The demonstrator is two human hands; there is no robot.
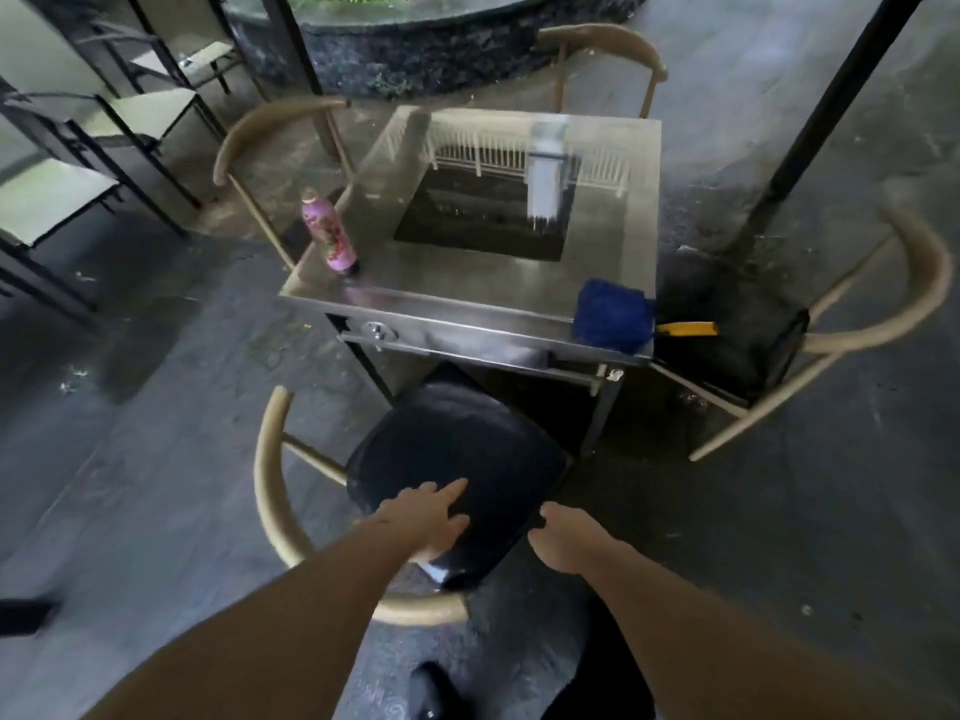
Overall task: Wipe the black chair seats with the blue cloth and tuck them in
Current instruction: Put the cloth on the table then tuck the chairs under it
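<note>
Left hand (426,517) flat on the black chair seat (457,449), right hand (563,543) gripping its edge — blue cloth (610,317) lies apart, centre-right, on the steel table (467,291).

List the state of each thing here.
left hand: flat on seat.
right hand: grips seat edge.
seat: not fully tucked under table.
cloth: bunched on table corner, unheld.
bottle: upright on table.
right chair: pulled out.
</note>
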